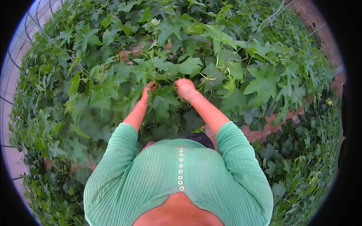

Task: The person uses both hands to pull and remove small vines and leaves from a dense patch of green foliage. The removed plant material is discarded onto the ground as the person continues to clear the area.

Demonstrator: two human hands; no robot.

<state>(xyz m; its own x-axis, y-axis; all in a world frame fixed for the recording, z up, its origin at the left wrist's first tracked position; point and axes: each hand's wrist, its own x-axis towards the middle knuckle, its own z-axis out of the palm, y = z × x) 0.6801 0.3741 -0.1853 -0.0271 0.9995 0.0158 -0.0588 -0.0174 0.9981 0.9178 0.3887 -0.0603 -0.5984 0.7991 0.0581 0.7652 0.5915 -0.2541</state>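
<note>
Leafy climbing vines with lobed green leaves point(162, 103) fill the space before me. My left hand point(147, 91) is partly covered by leaves, its fingers curled around a small tangle of thin vine stems point(154, 84). A short way to the right, my right hand point(185, 88) is bent inward among the foliage, back of the hand up. Its fingertips are turned away, so whatever they hold is hidden. A broad leaf point(190, 67) hangs just above the right hand, and curly pale tendrils point(208, 79) lie beside it.
Wires or dry stems cross the foliage at upper left point(68, 55) and upper right point(264, 24). Reddish-brown ground point(265, 130) shows between the vine rows at right. More vines point(294, 169) grow low at my right side. A pale sheet wall with dark ribs point(11, 93) curves along the left.
</note>
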